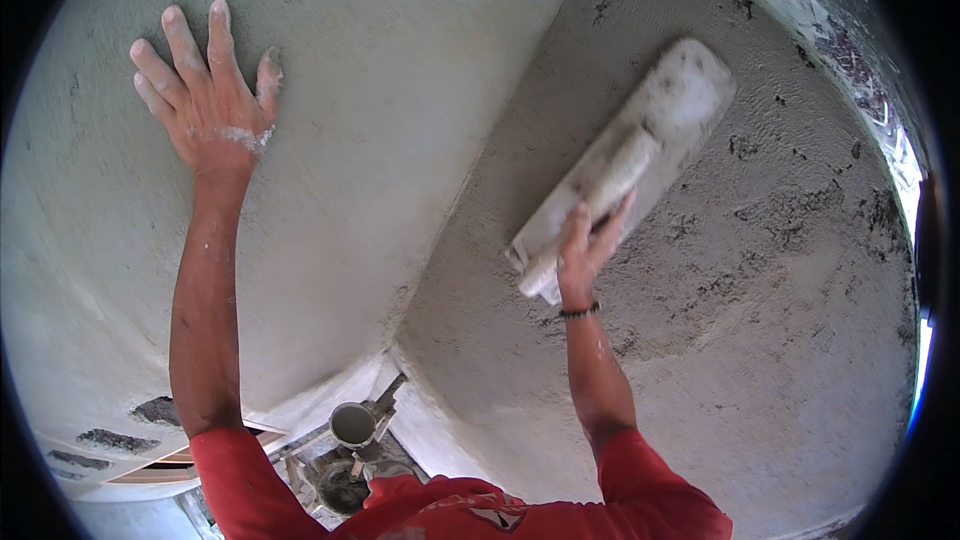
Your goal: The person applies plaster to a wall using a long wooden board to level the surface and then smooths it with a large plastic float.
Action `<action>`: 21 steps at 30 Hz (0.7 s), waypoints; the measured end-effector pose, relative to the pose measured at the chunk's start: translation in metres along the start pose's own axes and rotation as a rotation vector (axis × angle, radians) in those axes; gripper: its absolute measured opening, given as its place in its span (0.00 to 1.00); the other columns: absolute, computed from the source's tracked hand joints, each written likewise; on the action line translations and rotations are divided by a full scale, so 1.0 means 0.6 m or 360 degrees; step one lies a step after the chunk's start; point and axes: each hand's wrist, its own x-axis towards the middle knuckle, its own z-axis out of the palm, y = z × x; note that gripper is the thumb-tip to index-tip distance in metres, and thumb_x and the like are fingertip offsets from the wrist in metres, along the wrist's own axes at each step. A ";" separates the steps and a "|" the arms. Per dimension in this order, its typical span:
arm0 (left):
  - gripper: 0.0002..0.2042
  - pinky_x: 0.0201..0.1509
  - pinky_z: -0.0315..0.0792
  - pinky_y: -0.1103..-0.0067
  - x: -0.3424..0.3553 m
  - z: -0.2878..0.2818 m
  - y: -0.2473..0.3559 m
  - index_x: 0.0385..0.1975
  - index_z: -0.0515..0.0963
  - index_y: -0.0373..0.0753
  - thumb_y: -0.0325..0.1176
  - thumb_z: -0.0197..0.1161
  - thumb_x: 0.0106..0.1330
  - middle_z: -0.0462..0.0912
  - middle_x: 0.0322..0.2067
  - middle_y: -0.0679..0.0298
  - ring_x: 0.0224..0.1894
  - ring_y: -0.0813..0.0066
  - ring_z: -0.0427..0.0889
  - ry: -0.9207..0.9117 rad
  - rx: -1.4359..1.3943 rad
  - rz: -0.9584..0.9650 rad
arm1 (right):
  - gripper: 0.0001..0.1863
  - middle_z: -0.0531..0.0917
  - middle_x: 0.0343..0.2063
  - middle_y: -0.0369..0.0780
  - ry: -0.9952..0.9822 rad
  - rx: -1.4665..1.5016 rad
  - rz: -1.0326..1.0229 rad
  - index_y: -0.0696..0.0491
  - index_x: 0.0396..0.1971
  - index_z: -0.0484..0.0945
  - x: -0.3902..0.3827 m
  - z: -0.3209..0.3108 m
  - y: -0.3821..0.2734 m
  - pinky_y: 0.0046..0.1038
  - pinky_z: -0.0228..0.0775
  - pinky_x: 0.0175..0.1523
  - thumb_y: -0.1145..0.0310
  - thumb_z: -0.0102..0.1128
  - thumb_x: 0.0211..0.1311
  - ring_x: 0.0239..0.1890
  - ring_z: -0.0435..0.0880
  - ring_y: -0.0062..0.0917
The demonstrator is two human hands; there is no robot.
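Observation:
My left hand (206, 98) lies with fingers spread on the smooth pale plastered surface (350, 110) at the upper left, white residue on its thumb and wrist. My right hand (590, 245), a dark bracelet at its wrist, is closed round the handle (625, 162) of a long plaster-caked float (685, 90). The float is tilted diagonally over the darker, rough, freshly plastered surface (760, 300) at the right, which meets the pale one along a straight line. Whether the float's whole face touches the plaster I cannot tell.
Far below are a bucket (353, 422), a round basin (343, 490) and planks (385, 400). Dark slots (110, 438) and a wooden frame (150, 475) show at the lower left. A curved, rough edge (850, 70) with bright light beyond borders the right side.

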 end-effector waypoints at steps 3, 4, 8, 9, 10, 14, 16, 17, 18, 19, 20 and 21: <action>0.39 0.68 0.45 0.44 -0.001 0.003 -0.002 0.68 0.54 0.54 0.56 0.63 0.58 0.40 0.71 0.55 0.70 0.35 0.37 -0.0018 0.0009 -0.0001 | 0.42 0.59 0.65 0.58 -0.0049 -0.0076 -0.0074 0.60 0.70 0.44 0.065 0.090 -0.022 0.39 0.47 0.71 0.60 0.56 0.65 0.69 0.56 0.46; 0.39 0.68 0.45 0.44 -0.003 0.004 -0.004 0.68 0.54 0.54 0.56 0.63 0.58 0.40 0.71 0.55 0.70 0.35 0.36 -0.0025 0.0016 0.0001 | 0.41 0.59 0.65 0.58 -0.0035 -0.0134 -0.0196 0.60 0.69 0.45 0.086 0.117 -0.031 0.38 0.47 0.71 0.61 0.56 0.65 0.68 0.57 0.46; 0.39 0.68 0.44 0.43 -0.007 0.005 -0.008 0.68 0.55 0.54 0.56 0.64 0.57 0.40 0.71 0.54 0.70 0.36 0.35 -0.0009 0.0023 0.0035 | 0.39 0.59 0.65 0.58 0.0030 -0.0136 -0.0314 0.61 0.69 0.47 0.153 0.203 -0.046 0.39 0.49 0.70 0.64 0.55 0.64 0.67 0.59 0.48; 0.39 0.68 0.44 0.43 -0.008 0.006 -0.005 0.68 0.55 0.54 0.56 0.63 0.58 0.41 0.71 0.54 0.70 0.36 0.35 -0.0003 0.0017 0.0032 | 0.39 0.59 0.65 0.58 0.0049 -0.0144 -0.0334 0.61 0.69 0.47 0.165 0.217 -0.048 0.40 0.49 0.69 0.64 0.55 0.64 0.66 0.59 0.49; 0.39 0.68 0.43 0.43 -0.010 0.006 -0.001 0.68 0.55 0.54 0.56 0.63 0.58 0.41 0.71 0.54 0.70 0.36 0.35 0.0003 0.0006 0.0031 | 0.39 0.59 0.65 0.58 0.0069 -0.0157 -0.0354 0.61 0.69 0.47 0.170 0.223 -0.048 0.41 0.49 0.69 0.65 0.55 0.64 0.66 0.59 0.50; 0.35 0.70 0.38 0.46 -0.004 0.002 0.006 0.70 0.52 0.55 0.59 0.54 0.64 0.42 0.71 0.54 0.71 0.39 0.37 0.0082 -0.0024 0.0014 | 0.39 0.60 0.64 0.59 -0.0102 -0.0086 0.0057 0.56 0.70 0.43 0.139 0.238 -0.035 0.40 0.55 0.67 0.62 0.52 0.66 0.63 0.65 0.51; 0.36 0.70 0.39 0.47 -0.002 0.004 -0.001 0.70 0.52 0.56 0.59 0.53 0.64 0.45 0.71 0.55 0.71 0.39 0.39 0.0124 0.0013 0.0029 | 0.40 0.61 0.63 0.59 -0.0211 0.0062 0.0397 0.50 0.71 0.40 0.106 0.238 -0.044 0.39 0.58 0.66 0.61 0.52 0.67 0.63 0.66 0.50; 0.36 0.70 0.40 0.47 -0.002 0.006 0.002 0.70 0.52 0.56 0.59 0.53 0.64 0.45 0.71 0.56 0.71 0.39 0.39 0.0130 0.0030 0.0024 | 0.40 0.64 0.60 0.58 -0.0194 0.0054 0.0354 0.50 0.71 0.40 0.077 0.241 -0.022 0.36 0.63 0.57 0.61 0.52 0.67 0.54 0.70 0.44; 0.36 0.70 0.40 0.48 0.000 0.005 0.004 0.70 0.52 0.56 0.59 0.53 0.64 0.45 0.71 0.56 0.71 0.39 0.39 0.0141 0.0053 0.0019 | 0.40 0.68 0.57 0.56 -0.0176 0.0050 0.0311 0.50 0.72 0.39 0.049 0.243 -0.003 0.32 0.67 0.47 0.61 0.53 0.67 0.45 0.73 0.38; 0.36 0.70 0.41 0.47 0.003 0.004 0.005 0.70 0.52 0.56 0.59 0.53 0.65 0.45 0.71 0.56 0.71 0.39 0.39 0.0173 0.0066 0.0047 | 0.40 0.70 0.55 0.54 -0.0107 -0.0166 0.0046 0.52 0.71 0.40 0.018 0.247 0.035 0.28 0.71 0.39 0.63 0.53 0.68 0.37 0.76 0.32; 0.36 0.70 0.41 0.47 0.004 0.007 0.013 0.70 0.52 0.55 0.57 0.55 0.64 0.44 0.71 0.56 0.71 0.40 0.38 0.0167 0.0035 0.0058 | 0.40 0.73 0.53 0.52 0.0004 -0.0414 -0.0209 0.54 0.71 0.40 -0.012 0.246 0.077 0.24 0.76 0.31 0.64 0.53 0.68 0.29 0.80 0.26; 0.37 0.70 0.40 0.46 0.006 0.001 0.006 0.70 0.52 0.54 0.55 0.57 0.63 0.43 0.71 0.57 0.71 0.40 0.37 0.0158 0.0049 0.0081 | 0.40 0.71 0.55 0.53 -0.0014 -0.0467 -0.0266 0.57 0.71 0.40 -0.047 0.249 0.088 0.25 0.75 0.36 0.64 0.53 0.68 0.33 0.79 0.27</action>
